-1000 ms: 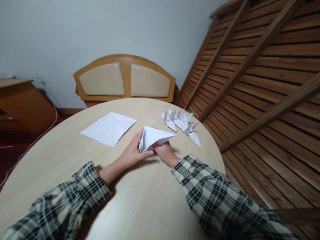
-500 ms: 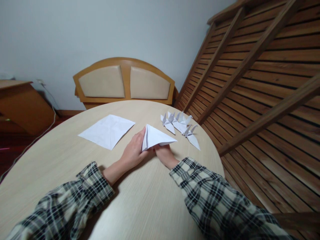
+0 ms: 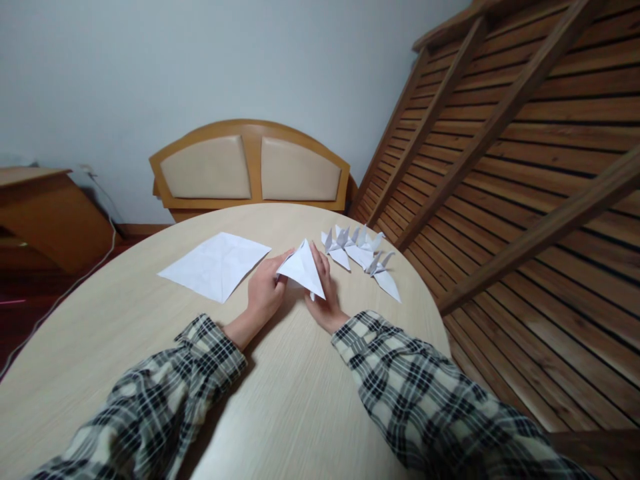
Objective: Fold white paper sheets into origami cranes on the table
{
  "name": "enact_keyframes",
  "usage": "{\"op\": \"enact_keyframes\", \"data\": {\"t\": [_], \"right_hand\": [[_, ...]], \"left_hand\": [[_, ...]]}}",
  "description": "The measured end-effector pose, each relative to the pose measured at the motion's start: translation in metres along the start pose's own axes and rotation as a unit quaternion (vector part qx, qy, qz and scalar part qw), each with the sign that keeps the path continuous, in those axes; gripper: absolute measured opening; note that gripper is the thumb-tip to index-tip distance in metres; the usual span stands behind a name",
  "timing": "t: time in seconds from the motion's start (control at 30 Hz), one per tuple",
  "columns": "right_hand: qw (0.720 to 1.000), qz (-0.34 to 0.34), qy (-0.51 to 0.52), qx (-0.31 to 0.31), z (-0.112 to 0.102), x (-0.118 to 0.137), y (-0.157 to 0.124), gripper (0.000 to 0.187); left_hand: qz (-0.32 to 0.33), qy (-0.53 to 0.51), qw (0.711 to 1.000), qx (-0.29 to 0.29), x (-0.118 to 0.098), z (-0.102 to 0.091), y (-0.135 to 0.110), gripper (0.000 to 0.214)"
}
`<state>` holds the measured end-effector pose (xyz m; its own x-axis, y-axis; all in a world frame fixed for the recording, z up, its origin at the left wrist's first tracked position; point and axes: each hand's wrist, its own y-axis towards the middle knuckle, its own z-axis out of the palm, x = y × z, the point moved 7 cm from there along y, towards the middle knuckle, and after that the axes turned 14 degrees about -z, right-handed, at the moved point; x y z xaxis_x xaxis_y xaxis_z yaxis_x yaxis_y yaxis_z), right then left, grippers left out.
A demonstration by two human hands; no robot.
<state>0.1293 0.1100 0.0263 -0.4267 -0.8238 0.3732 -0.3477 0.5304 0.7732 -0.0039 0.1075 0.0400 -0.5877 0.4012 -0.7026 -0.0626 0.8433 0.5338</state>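
A folded piece of white paper point(image 3: 303, 265) is held between my two hands a little above the table, its peak pointing away from me. My left hand point(image 3: 266, 288) grips its left corner, fingers curled behind it. On the other side my right hand point(image 3: 326, 299) is closed around the right edge, with fingers reaching up along the back. Parts of both hands' fingers are hidden by the paper. To the left lies a flat white sheet point(image 3: 217, 265) with creases, turned like a diamond. Several folded paper cranes point(image 3: 383, 273) stand to the right of my right hand.
The round pale wooden table point(image 3: 280, 400) fills the foreground. Behind it stands a headboard point(image 3: 255, 160) with two padded panels. A slatted wooden frame point(image 3: 525, 200) leans along the right side. At the left are a brown desk point(image 3: 40, 220) and a cable point(image 3: 75, 300).
The folded paper has turned so that its peak points away and its right tip has swung down toward me. My right hand has come up from beneath to its right side.
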Motion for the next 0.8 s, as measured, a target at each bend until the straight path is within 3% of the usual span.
{"op": "enact_keyframes", "data": {"t": [0.17, 0.37, 0.63, 0.8], "right_hand": [[1.0, -0.015, 0.011, -0.02, -0.002, 0.002, 0.003, 0.075], [0.998, -0.054, 0.036, -0.017, -0.002, -0.001, 0.005, 0.073], [0.992, -0.11, 0.049, -0.035, -0.014, -0.014, 0.011, 0.061], [0.993, -0.1, 0.044, -0.043, -0.019, -0.025, 0.01, 0.054]], "left_hand": [[-0.099, -0.133, 0.986, 0.017, 0.019, 0.006, 0.002, 0.045], [-0.18, -0.306, 0.935, 0.026, 0.033, 0.012, 0.005, 0.025], [-0.251, -0.432, 0.864, 0.062, 0.043, 0.027, 0.003, 0.023], [-0.275, -0.445, 0.844, 0.121, 0.038, 0.033, -0.001, 0.025]]}}
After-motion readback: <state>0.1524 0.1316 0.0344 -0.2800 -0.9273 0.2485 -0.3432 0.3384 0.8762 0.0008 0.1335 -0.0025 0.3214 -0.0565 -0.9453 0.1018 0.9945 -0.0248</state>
